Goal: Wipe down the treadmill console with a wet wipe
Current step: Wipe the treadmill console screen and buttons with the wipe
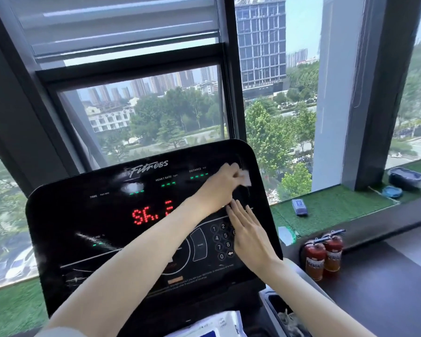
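The black treadmill console (88, 229) fills the lower middle of the head view, with red and green lit readouts and a number keypad (221, 240). My left hand (220, 182) reaches across to the console's upper right and grips a white wet wipe (246, 178) against the panel. My right hand (249, 235) lies flat with straight fingers on the right side of the console, partly over the keypad. A white wipe packet (214, 325) shows at the bottom edge below the console.
Two red fire extinguishers (323, 255) stand right of the console. A green turf sill (338, 205) holds a blue packet (300, 207), a blue lid (392, 191) and a dark container (406, 177). A grey cup holder (281, 310) sits at lower right. Large windows lie ahead.
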The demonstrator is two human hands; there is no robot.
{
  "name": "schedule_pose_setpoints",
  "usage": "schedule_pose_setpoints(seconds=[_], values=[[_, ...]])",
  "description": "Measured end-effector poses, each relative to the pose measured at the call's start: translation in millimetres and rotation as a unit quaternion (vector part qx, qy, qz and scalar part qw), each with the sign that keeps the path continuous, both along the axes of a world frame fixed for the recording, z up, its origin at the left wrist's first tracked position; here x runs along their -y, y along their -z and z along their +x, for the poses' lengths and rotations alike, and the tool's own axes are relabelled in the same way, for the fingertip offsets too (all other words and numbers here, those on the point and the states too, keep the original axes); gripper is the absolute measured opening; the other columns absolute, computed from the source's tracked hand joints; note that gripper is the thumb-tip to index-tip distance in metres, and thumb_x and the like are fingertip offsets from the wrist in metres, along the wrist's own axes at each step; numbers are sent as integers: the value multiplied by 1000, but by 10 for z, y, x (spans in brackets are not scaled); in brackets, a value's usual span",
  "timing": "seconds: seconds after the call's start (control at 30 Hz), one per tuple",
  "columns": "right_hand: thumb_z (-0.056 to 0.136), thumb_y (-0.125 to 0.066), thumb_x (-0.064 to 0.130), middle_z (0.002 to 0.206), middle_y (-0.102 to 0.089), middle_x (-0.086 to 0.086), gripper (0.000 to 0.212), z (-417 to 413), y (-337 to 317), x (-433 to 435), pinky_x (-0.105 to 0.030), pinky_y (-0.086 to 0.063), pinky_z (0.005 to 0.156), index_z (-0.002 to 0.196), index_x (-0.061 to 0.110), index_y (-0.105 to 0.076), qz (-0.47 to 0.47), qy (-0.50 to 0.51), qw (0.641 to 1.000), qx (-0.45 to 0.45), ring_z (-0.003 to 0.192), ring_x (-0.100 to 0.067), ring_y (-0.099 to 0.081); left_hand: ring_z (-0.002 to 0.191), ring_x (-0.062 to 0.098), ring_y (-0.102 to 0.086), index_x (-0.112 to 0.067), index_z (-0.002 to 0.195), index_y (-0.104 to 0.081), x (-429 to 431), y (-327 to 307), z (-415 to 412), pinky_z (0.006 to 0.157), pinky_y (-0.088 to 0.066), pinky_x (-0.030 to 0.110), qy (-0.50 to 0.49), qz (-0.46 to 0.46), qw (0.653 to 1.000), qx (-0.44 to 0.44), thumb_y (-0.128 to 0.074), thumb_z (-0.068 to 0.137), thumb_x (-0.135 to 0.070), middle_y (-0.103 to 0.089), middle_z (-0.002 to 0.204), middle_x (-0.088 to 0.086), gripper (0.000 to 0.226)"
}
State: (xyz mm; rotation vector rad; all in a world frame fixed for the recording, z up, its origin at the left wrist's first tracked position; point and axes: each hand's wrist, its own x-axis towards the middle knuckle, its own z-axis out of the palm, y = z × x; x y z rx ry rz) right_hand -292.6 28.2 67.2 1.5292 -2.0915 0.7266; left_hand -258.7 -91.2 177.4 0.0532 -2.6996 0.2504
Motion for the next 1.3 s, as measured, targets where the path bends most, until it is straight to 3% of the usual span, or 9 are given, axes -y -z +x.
schedule_pose_setpoints(seconds=[0.1, 0.23, 0.4, 0.57, 0.7, 0.87, 1.0, 1.17, 1.3], values=[[57, -64, -8, 138, -46, -19, 75, -18, -10, -11, -46, -30, 108, 130, -4, -50, 14, -6, 1000, -9, 132, -27, -39, 95, 19, -39, -1, 106, -60, 61, -31, 108, 71, -49, 35, 39, -43, 996, 69, -49, 82, 11, -46, 103, 9, 29], [57, -63, -8, 139, -45, -18, 76, -105, -31, -31, -44, -28, 109, 132, -3, -49, 28, -18, 999, -19, 132, -26, -41, 95, 17, -37, -7, 117, -59, 245, -178, 77, 81, -44, 30, -66, 49, 992, -96, -46, 85, 11, -43, 101, 5, 39], [62, -57, -9, 143, -40, -18, 74, -136, -12, -37, -42, -20, 112, 135, -3, -44, 22, -29, 999, -24, 135, -26, -34, 92, 17, -39, -3, 110, -59, 55, -23, 157, 74, -48, 34, 48, -21, 997, 54, -49, 84, 11, -45, 102, 6, 31], [58, -62, -9, 142, -42, -18, 78, -120, 21, -26, -44, -27, 109, 134, -2, -46, 27, -27, 999, -25, 134, -26, -37, 94, 21, -41, -8, 116, -61, 245, -132, 108, 81, -46, 35, -77, 54, 986, -135, -50, 80, 14, -49, 103, 9, 44], [57, -63, -9, 141, -43, -20, 78, -116, 31, -14, -45, -26, 110, 133, -3, -46, 19, -18, 999, -30, 134, -27, -37, 91, 19, -41, -7, 111, -61, 63, 81, 258, 74, -48, 35, 60, -27, 996, 58, -50, 82, 10, -49, 100, 7, 35], [57, -64, -11, 141, -43, -19, 78, -99, 63, -15, -45, -28, 109, 133, -3, -46, 9, -17, 999, -33, 133, -28, -38, 90, 10, -37, -7, 115, -61, 282, 49, 255, 79, -39, 21, -82, 92, 977, -174, -52, 86, 7, -45, 96, 2, 34], [57, -65, -7, 139, -45, -21, 77, -105, 61, -14, -45, -30, 108, 132, -3, -48, 12, -14, 999, -43, 131, -28, -41, 93, 20, -44, -3, 116, -58, 170, 247, 406, 64, -52, 29, 58, -75, 995, 20, -59, 72, 12, -52, 104, 7, 46], [58, -64, -10, 142, -41, -20, 79, -91, 69, -18, -44, -29, 109, 134, -4, -44, 11, -12, 999, -41, 134, -29, -36, 95, 14, -38, -6, 116, -61, 351, 69, 419, 84, -39, 19, -110, 94, 965, -218, -52, 84, 12, -50, 100, 9, 38], [56, -67, -9, 140, -44, -21, 79, -108, 44, -30, -45, -32, 108, 133, -5, -46, 16, -21, 999, -42, 133, -30, -39, 93, 21, -45, -4, 114, -60, 136, 356, 549, 67, -52, 30, 17, -31, 999, -32, -54, 75, 17, -50, 99, 9, 45]])
